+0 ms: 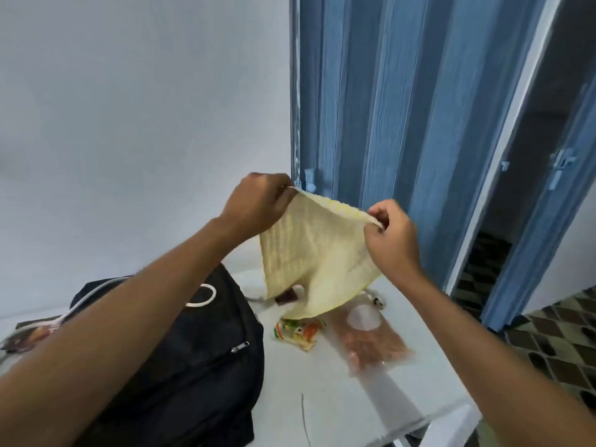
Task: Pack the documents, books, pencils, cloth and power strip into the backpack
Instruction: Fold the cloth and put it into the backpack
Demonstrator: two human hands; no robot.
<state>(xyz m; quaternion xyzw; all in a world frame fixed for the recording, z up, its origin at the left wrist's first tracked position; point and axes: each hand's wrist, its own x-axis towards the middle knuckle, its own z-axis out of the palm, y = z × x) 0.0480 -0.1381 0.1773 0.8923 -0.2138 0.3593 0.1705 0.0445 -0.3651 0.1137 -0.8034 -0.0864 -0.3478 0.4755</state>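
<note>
Left hand [258, 206] and right hand [388, 235] each pinch a top corner of the yellow cloth [317, 256], held above the bench [338, 382]; black backpack [193, 366] at seven o'clock, its contents hidden.

Pale yellow woven cloth [316, 253] with ribbed, matt texture, black matt fabric backpack [193, 359] with metal zip pull, clear glossy plastic pouch [371, 337], smooth white table [338, 398], wood-grained blue folding door [403, 108]
</note>
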